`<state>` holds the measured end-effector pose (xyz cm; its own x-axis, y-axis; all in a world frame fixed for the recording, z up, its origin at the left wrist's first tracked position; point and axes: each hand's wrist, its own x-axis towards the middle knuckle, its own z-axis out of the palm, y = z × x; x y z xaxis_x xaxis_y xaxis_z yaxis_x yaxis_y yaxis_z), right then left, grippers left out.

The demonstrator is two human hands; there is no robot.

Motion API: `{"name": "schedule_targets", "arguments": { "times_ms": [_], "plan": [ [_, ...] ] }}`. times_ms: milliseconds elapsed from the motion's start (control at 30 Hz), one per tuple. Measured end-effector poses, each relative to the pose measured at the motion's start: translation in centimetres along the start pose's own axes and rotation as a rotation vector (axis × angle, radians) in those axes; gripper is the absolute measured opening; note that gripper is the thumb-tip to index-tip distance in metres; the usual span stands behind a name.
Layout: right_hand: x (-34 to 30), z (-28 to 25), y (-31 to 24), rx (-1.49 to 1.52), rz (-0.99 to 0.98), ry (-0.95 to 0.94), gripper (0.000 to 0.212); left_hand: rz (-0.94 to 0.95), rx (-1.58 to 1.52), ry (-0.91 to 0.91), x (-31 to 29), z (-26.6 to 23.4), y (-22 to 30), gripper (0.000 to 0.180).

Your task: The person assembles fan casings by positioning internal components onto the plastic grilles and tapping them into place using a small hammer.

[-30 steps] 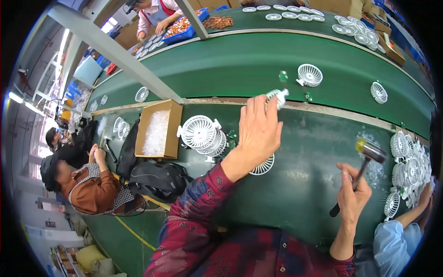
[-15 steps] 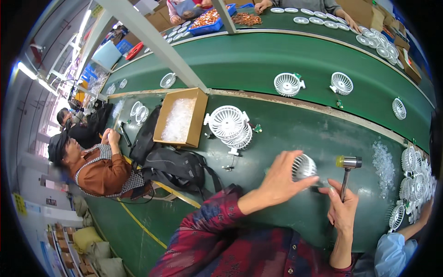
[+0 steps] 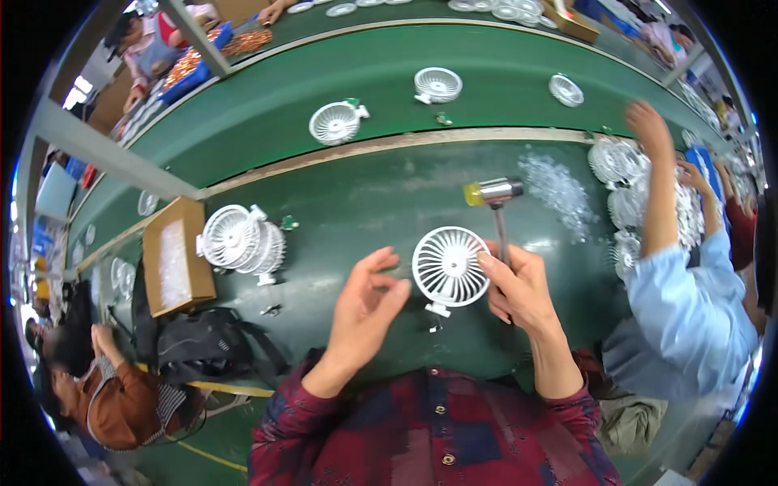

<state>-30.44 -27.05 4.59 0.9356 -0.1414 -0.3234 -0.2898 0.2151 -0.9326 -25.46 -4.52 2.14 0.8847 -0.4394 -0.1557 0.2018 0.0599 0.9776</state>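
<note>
A round white fan housing with radial slats faces up in front of me, a small hinge-like bracket at its lower edge. My right hand has its thumb on the housing's right rim, and also grips a hammer with a yellow tip and a metal head; its dark handle runs down through the fingers. To the left of the housing, my left hand holds nothing, its fingers apart and curved, not touching the housing.
Stacked fan housings stand left, beside a cardboard box of clear plastic pieces and a black backpack. Clear small parts lie to the right. A co-worker's arm reaches over piled housings. More housings sit on the green belt.
The fan housing has passed from my left hand to my right, which still has the hammer. My left hand has let go. The view has swung right, and a co-worker's arm now reaches toward the belt.
</note>
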Motion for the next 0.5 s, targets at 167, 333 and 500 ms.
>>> {"name": "schedule_targets", "arguments": {
  "times_ms": [167,333,500],
  "plan": [
    [0.6,-1.2,-1.0,0.070,0.060,-0.018,0.034,-0.375,-0.275,-0.262,0.2,0.5,1.1,0.054],
    [1.9,-0.9,-1.6,0.038,0.059,-0.076,0.035,-0.431,-0.472,-0.333,0.6,1.7,0.9,0.046],
    [2.9,-0.2,-2.0,-0.160,0.038,-0.093,0.035,-0.459,-0.588,-0.368,0.7,2.6,0.4,0.044]
  ]
}}
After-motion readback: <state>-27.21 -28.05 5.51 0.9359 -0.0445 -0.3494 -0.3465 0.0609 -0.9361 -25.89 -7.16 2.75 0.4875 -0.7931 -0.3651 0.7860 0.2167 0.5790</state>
